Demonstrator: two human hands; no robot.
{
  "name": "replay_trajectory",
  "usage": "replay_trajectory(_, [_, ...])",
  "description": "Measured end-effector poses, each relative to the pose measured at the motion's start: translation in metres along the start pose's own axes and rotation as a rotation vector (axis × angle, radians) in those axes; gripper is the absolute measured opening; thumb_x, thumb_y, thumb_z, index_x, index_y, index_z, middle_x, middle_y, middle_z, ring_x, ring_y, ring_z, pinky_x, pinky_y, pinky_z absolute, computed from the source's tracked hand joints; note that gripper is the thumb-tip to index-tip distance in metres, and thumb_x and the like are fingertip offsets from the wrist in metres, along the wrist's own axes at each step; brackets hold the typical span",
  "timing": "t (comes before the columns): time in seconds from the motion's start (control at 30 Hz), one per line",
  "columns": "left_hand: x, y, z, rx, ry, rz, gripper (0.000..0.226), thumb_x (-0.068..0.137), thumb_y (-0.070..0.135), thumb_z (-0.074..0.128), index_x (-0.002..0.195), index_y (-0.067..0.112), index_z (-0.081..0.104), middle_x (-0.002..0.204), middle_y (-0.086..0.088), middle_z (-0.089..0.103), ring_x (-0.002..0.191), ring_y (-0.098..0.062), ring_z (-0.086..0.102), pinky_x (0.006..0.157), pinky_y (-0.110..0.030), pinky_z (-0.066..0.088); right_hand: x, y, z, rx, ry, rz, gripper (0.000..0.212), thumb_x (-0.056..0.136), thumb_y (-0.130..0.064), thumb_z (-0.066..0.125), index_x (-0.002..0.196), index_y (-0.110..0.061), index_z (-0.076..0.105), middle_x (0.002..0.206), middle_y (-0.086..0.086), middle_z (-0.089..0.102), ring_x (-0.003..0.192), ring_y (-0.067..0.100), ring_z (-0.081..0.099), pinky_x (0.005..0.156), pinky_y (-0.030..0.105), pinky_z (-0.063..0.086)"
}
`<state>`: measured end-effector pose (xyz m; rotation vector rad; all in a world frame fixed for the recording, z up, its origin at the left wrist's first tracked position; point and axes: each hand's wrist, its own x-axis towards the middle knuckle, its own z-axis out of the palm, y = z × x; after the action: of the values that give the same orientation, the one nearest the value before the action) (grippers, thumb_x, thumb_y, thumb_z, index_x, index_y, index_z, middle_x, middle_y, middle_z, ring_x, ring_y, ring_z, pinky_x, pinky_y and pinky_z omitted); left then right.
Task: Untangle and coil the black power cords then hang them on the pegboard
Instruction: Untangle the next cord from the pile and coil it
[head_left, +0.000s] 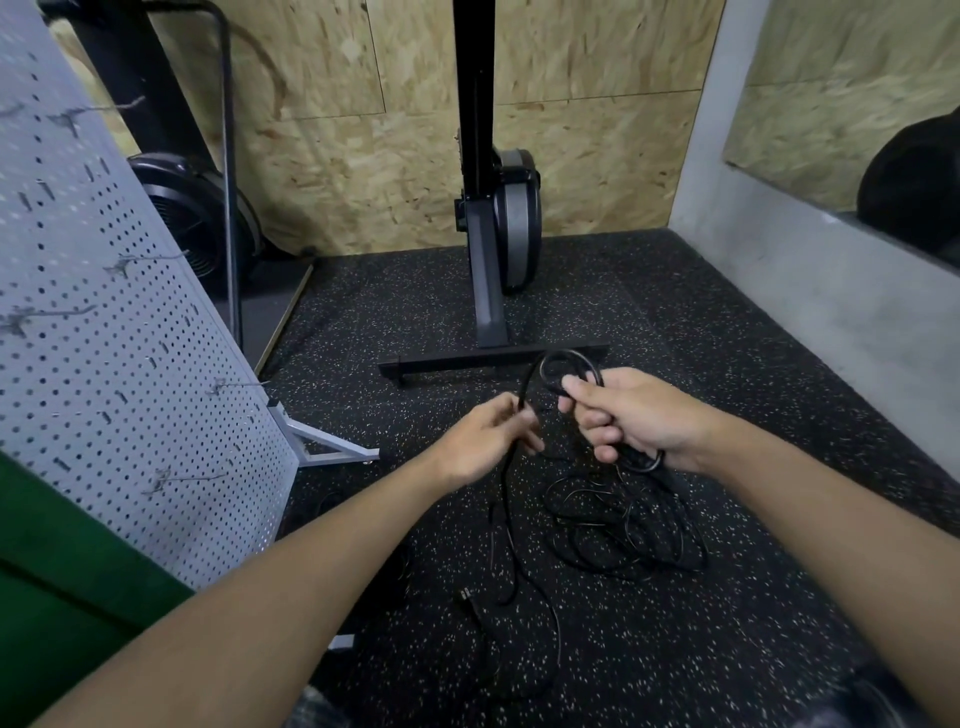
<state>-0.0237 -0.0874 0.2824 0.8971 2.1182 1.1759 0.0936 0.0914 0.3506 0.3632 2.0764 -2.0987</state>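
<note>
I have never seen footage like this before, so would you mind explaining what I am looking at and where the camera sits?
There is no machine here: this single picture comes from a wide-angle camera worn on a person's head, looking forward and down at their two bare hands. The right hand has its grip closed on a small coil of black power cord. The left hand grips the same cord as it feeds in. The rest lies as a tangled cord pile on the speckled rubber floor, with a plug nearer the person. On the left stands a grey pegboard with empty hooks. Behind is the base of an exercise machine.
</note>
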Motion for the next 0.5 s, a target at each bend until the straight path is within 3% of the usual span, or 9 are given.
replay_trajectory(0.07, [0.002,-0.011,0.007,0.04,-0.063,-0.026,0.032,0.109,0.047,0.044,0.107,0.02,0.062,0.101,0.002,0.08,0.09,-0.029,0.063,0.098,-0.052,0.047,0.002,-0.001,-0.003,0.015,0.076,-0.07,0.027,0.111,-0.029,0.048,0.102,-0.006,0.059,0.063,-0.004,0.037,0.052,0.009,0.035,0.048,0.024,0.044])
replay_trajectory(0.13, [0.002,-0.012,0.012,0.029,-0.056,-0.023,0.031,0.111,0.04,0.043,0.104,0.017,0.062,0.092,-0.003,0.08,0.08,-0.026,0.054,0.081,-0.045,0.043,0.003,0.0,-0.005,-0.045,0.156,-0.135,0.025,0.11,-0.027,0.05,0.102,-0.006,0.061,0.062,-0.004,0.037,0.054,0.01,0.038,0.052,0.026,0.045])
replay_trajectory(0.23, [0.001,0.001,0.017,0.049,0.065,0.032,0.028,0.113,0.032,0.042,0.101,0.017,0.062,0.075,-0.001,0.068,0.069,-0.02,0.062,0.072,-0.037,0.046,0.006,0.008,-0.008,-0.199,0.322,-0.188,0.016,0.102,-0.026,0.066,0.1,-0.01,0.066,0.056,-0.008,0.045,0.055,0.013,0.046,0.061,0.03,0.048])
replay_trajectory(0.33, [-0.003,0.015,0.024,0.107,0.116,0.133,0.026,0.112,0.034,0.047,0.097,0.019,0.063,0.073,0.011,0.06,0.066,-0.01,0.053,0.067,-0.033,0.043,0.011,0.016,-0.007,-0.178,0.491,-0.203,0.026,0.09,-0.029,0.082,0.098,-0.01,0.067,0.067,-0.005,0.058,0.05,0.014,0.049,0.057,0.03,0.046])
replay_trajectory(0.4, [-0.006,0.025,0.031,0.133,0.087,0.166,0.027,0.112,0.032,0.047,0.099,0.013,0.062,0.069,0.02,0.062,0.062,-0.002,0.047,0.063,-0.026,0.039,0.012,0.016,-0.005,-0.053,0.507,-0.207,0.035,0.084,-0.028,0.087,0.106,-0.01,0.067,0.078,-0.003,0.068,0.049,0.013,0.047,0.052,0.028,0.044])
replay_trajectory(0.5, [-0.008,0.036,0.036,0.146,0.096,0.216,0.027,0.112,0.032,0.046,0.105,0.02,0.069,0.077,0.014,0.066,0.068,-0.008,0.056,0.068,-0.028,0.043,0.011,0.012,-0.005,-0.004,0.414,-0.212,0.036,0.083,-0.019,0.088,0.11,-0.009,0.066,0.068,-0.008,0.068,0.049,0.012,0.045,0.048,0.026,0.046])
